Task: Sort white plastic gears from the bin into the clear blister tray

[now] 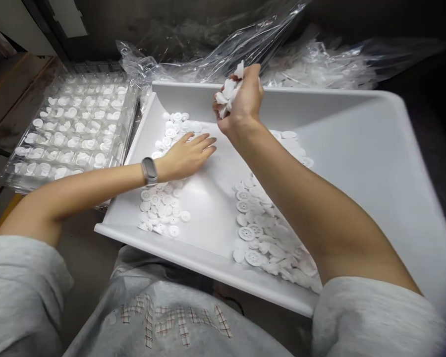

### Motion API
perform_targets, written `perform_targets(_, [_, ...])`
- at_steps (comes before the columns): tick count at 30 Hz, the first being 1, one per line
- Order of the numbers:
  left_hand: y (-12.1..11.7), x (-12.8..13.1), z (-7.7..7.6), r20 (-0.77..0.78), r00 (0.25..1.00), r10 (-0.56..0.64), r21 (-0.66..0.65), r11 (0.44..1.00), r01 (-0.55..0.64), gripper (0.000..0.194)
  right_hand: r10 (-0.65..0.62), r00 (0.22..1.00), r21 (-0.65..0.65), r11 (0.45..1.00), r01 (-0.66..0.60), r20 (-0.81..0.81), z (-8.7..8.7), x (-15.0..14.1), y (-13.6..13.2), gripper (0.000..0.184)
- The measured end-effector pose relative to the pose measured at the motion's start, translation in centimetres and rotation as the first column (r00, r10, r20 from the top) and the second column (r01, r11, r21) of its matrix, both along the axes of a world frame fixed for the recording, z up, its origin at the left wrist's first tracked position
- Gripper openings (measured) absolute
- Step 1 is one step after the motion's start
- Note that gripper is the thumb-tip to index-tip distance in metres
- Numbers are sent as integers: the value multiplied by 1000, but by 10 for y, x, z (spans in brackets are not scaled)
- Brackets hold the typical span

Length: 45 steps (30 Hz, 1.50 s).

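A large white tray (357, 129) lies tilted on my lap. Small white plastic gear discs lie in it in two heaps, one at the left (163, 203) and one at the right (263, 233). My left hand (188, 154), with a watch on its wrist, rests flat on the left heap, fingers stretched out and open. Above the tray's far wall my right hand (243, 99) is raised and closed in a fist round a handful of white discs (228, 91), some sticking out between the fingers.
A clear blister tray (74, 124) with several rows of white parts in its pockets stands to the left of the white tray. Crumpled clear plastic bags (319, 62) holding more white parts lie behind it. A dark wall closes the back.
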<state>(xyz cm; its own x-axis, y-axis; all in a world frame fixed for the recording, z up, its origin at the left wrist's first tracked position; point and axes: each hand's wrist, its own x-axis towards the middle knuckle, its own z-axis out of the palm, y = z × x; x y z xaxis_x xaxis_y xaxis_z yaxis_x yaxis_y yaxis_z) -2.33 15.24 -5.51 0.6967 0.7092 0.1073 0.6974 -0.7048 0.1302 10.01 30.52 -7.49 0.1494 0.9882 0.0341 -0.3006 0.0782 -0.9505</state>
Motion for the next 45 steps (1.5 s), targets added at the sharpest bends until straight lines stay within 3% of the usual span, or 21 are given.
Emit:
perform_targets(3, [30,35,-27,-21,998,57,29,998,-56,42,-6,1000,-1,1000,6,20,3,9,-4,29])
perform_targets(6, [51,47,-44,-18,989,149,71,986,-148,42,4,999,7,1000,-4,32,3,14,-7,26])
perform_targets(11, [75,22,-61,-22,953,302,111,948,-298,42,27,999,29,999,-28,42,-4,15,-5,36])
perform_targets(17, [78,-6,-65,-25,937,347,141,929,-341,36,20,999,30,999,-21,35,-14,6,-7,33])
perform_targets(24, [51,6,-46,-39,955,293,132,949,-285,41,52,995,56,997,-57,85,-14,2,-12,40])
perform_targets(29, [-9,18,-33,-96,991,94,125,989,-82,46,87,990,85,992,-97,107,-16,5,-12,41])
perform_targets(34, [-59,6,-36,-187,975,-121,110,984,143,28,139,978,114,981,-158,157,-21,8,-11,39])
perform_targets(39, [-52,-16,-39,-287,958,-28,116,991,63,29,177,967,128,971,-202,185,-22,6,-13,43])
perform_targets(45, [-51,-28,-24,-318,947,42,114,993,-6,27,167,970,120,975,-190,174,-20,-2,-16,46])
